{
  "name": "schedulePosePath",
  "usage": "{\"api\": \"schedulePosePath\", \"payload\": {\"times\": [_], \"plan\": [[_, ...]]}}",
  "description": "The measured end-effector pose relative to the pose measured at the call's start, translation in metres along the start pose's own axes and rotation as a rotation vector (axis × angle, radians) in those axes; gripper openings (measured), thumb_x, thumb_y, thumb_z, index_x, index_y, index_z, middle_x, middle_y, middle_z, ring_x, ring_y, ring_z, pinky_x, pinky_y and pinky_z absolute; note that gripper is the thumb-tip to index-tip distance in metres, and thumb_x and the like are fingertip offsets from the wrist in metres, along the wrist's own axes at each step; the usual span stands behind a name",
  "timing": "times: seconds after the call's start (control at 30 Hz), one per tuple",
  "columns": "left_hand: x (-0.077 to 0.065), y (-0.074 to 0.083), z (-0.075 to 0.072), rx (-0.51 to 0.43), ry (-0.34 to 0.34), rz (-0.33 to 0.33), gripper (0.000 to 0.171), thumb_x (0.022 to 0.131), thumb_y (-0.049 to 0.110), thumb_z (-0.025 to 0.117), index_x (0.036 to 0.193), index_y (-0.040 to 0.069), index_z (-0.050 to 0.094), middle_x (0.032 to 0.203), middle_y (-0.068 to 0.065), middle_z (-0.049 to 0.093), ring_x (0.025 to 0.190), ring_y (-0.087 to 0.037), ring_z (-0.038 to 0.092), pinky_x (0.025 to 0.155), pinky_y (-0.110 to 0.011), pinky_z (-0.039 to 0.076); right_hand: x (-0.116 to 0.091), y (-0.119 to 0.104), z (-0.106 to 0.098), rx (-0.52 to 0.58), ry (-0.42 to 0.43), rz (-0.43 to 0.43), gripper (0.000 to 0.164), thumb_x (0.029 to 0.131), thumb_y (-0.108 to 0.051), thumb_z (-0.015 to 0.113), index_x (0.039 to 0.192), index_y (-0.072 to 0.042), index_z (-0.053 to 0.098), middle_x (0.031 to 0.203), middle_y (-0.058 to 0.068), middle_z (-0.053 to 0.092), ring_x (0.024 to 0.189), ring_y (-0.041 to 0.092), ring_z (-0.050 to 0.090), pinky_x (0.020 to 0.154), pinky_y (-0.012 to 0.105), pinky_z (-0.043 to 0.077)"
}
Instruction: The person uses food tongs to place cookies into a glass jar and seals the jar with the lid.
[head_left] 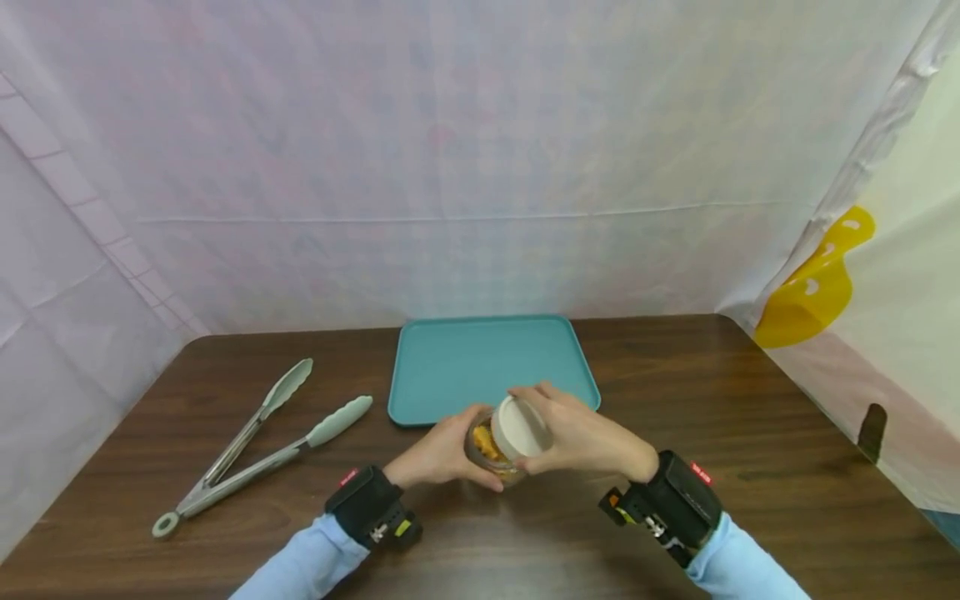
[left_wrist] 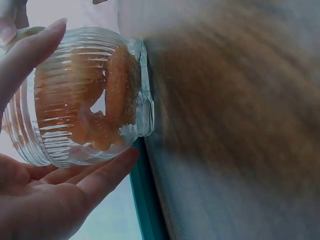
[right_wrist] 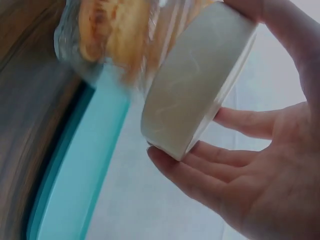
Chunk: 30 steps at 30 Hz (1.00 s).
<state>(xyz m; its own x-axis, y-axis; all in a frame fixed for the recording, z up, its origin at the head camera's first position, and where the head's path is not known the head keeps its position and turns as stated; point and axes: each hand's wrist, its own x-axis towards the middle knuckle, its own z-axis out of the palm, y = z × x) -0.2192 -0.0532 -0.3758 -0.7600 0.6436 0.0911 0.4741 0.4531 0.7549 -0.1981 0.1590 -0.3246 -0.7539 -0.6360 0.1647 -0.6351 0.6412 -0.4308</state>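
Observation:
A ribbed clear glass jar with orange-brown pieces of food inside stands on the table in front of the tray. My left hand holds the jar round its side, thumb on one side and fingers on the other. In my right hand is a round white lid, gripped by its edge between thumb and fingers. The lid is tilted over the jar's mouth, leaving the left part of the opening uncovered. In the right wrist view the lid hides part of the jar's rim.
A teal tray lies flat behind the jar at the table's back edge. To the left, tongs with pale green tips lie spread apart on the dark wooden table. White cloth hangs behind and at both sides.

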Motion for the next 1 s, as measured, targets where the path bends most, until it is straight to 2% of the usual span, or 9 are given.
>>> {"api": "schedulePosePath", "payload": {"times": [0.17, 0.33, 0.6, 0.8, 1.0], "plan": [[0.001, -0.001, 0.000, -0.032, -0.007, 0.007, 0.091, 0.061, 0.026, 0.082, 0.133, 0.001, 0.032, 0.123, -0.013, 0.049, 0.109, -0.027, 0.048, 0.089, -0.041, 0.041, 0.013, -0.009, 0.006, -0.004, -0.060, 0.007, 0.078, 0.066, -0.031, 0.075, 0.131, -0.006, 0.039, 0.109, 0.009, 0.047, 0.086, 0.017, 0.052, 0.064, 0.023, 0.046], [0.001, -0.004, 0.001, -0.053, -0.018, 0.016, 0.100, 0.060, 0.025, 0.083, 0.139, 0.004, 0.025, 0.128, -0.013, 0.045, 0.112, -0.026, 0.047, 0.091, -0.040, 0.039, 0.021, -0.016, 0.007, -0.017, -0.129, 0.010, 0.080, 0.066, -0.032, 0.076, 0.132, -0.006, 0.039, 0.110, 0.008, 0.047, 0.088, 0.016, 0.050, 0.066, 0.023, 0.046], [0.001, -0.005, 0.001, -0.048, 0.004, -0.003, 0.097, 0.058, 0.027, 0.084, 0.136, 0.003, 0.030, 0.124, -0.013, 0.049, 0.109, -0.025, 0.049, 0.090, -0.039, 0.039, 0.026, -0.018, 0.004, -0.038, -0.204, 0.041, 0.078, 0.066, -0.031, 0.076, 0.132, -0.008, 0.039, 0.106, 0.008, 0.048, 0.087, 0.018, 0.052, 0.064, 0.023, 0.046], [0.000, -0.005, 0.002, -0.042, 0.021, 0.004, 0.097, 0.057, 0.027, 0.084, 0.135, 0.003, 0.032, 0.123, -0.013, 0.050, 0.108, -0.025, 0.049, 0.090, -0.040, 0.040, 0.027, -0.017, 0.005, -0.084, -0.195, 0.012, 0.078, 0.065, -0.035, 0.077, 0.130, -0.010, 0.041, 0.101, 0.006, 0.048, 0.084, 0.018, 0.054, 0.062, 0.022, 0.046], [0.000, -0.006, 0.003, -0.033, 0.023, -0.002, 0.096, 0.057, 0.029, 0.084, 0.135, 0.004, 0.032, 0.124, -0.012, 0.050, 0.107, -0.024, 0.050, 0.088, -0.039, 0.041, 0.025, -0.014, 0.011, -0.107, -0.114, -0.002, 0.079, 0.063, -0.039, 0.076, 0.127, -0.006, 0.043, 0.097, 0.007, 0.052, 0.079, 0.017, 0.055, 0.060, 0.021, 0.045]]}}
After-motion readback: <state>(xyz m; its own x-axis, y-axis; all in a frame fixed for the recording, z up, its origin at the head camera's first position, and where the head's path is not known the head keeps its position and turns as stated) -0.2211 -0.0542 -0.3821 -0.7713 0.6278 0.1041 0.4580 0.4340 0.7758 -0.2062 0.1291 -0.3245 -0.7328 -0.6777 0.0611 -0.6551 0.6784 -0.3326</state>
